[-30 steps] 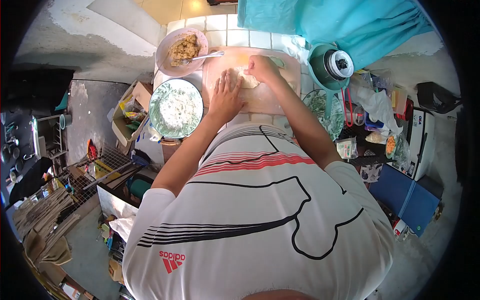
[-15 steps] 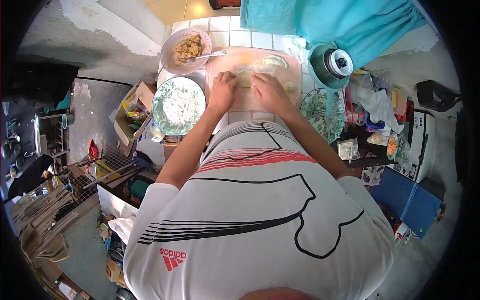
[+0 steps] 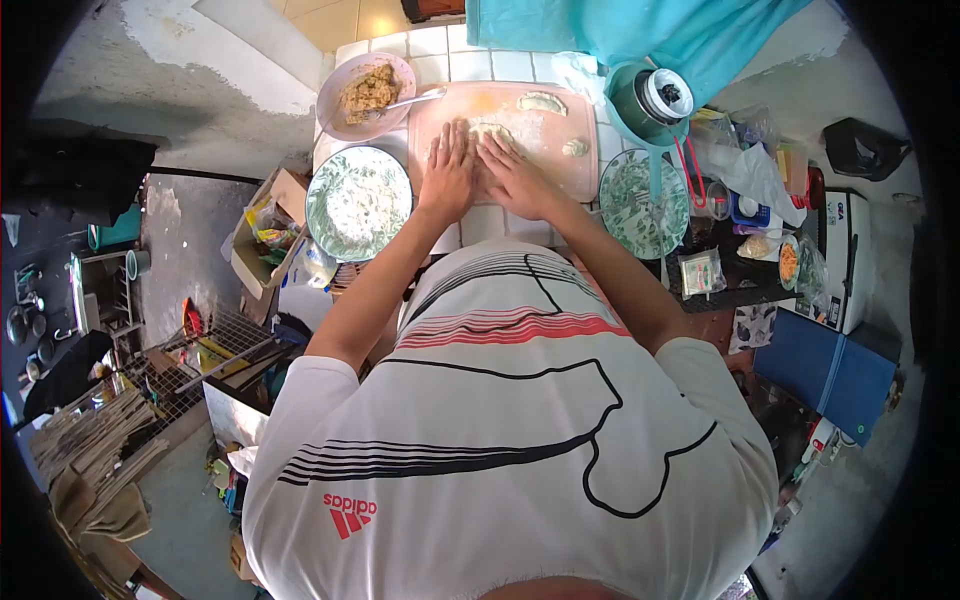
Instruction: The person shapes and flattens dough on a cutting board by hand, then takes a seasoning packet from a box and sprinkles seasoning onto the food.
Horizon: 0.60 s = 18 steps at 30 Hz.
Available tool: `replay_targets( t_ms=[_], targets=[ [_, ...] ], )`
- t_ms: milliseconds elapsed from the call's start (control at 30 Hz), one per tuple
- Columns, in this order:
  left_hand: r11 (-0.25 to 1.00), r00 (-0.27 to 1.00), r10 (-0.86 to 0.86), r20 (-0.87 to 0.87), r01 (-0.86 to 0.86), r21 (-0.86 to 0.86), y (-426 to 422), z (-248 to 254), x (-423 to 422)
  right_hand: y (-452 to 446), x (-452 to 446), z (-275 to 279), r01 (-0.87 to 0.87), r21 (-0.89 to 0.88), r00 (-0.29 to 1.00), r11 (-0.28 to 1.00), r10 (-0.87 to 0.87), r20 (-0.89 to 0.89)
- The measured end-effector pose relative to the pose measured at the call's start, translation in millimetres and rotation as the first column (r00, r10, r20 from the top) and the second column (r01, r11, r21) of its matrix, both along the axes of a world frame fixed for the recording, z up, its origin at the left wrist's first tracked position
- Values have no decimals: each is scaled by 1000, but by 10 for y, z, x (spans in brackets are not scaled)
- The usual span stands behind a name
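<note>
My left hand (image 3: 450, 172) lies on the pink cutting board (image 3: 568, 180) with its fingers stretched forward. Beside it my right hand (image 3: 513, 178) is also flat, its fingers angled in toward the left hand. At the right fingertips is a pale piece of dough (image 3: 492, 131), partly covered, so I cannot tell its full shape. A folded dumpling (image 3: 543, 103) with a crimped edge rests at the board's far right. Nearer, a small lump of dough (image 3: 575, 147) sits by the right edge. Flour dusts the board.
Left of the board stand a bowl of brown filling (image 3: 368, 95) with a spoon (image 3: 415, 99), and a patterned plate of flour (image 3: 358, 204). To the right are a green patterned plate (image 3: 645, 215) and a teal pan (image 3: 622, 115) holding a dark container. A turquoise cloth (image 3: 560, 25) hangs behind.
My fingers were curled at the dough and are now straightened and flat, close together. The dough now shows beyond the fingertips. The whole view has shifted slightly.
</note>
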<state>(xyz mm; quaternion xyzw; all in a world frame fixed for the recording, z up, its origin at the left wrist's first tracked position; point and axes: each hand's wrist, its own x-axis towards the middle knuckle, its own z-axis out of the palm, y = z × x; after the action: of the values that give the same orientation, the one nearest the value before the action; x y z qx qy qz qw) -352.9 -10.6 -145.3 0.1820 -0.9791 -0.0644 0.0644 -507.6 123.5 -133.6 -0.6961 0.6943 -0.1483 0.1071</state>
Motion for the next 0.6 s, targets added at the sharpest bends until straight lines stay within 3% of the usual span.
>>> replay_targets(
  t_ms=[200, 300, 333, 400, 533, 600],
  targets=[
    [999, 999, -21, -44, 23, 36, 2, 22, 24, 115, 26, 157, 65, -41, 977, 997, -55, 204],
    [999, 991, 9, -134, -4, 41, -40, 40, 15, 131, 37, 63, 152, -65, 986, 986, -148, 71],
    [999, 991, 8, -132, -3, 39, -70, 72, -17, 117, 15, 41, 150, 5, 989, 989, -150, 3],
    [954, 935, 160, -318, -63, 294, -122, 109, -101, 100, -26, 38, 154, 78, 987, 985, -150, -60],
    [938, 871, 272, -409, -146, 314, -225, 83, -268, 106, -104, 99, 188, 67, 975, 980, -194, 108],
    [869, 835, 397, -381, -208, 450, -215, 75, -287, 134, -102, 106, 194, 32, 965, 980, -197, 174]
  ],
)
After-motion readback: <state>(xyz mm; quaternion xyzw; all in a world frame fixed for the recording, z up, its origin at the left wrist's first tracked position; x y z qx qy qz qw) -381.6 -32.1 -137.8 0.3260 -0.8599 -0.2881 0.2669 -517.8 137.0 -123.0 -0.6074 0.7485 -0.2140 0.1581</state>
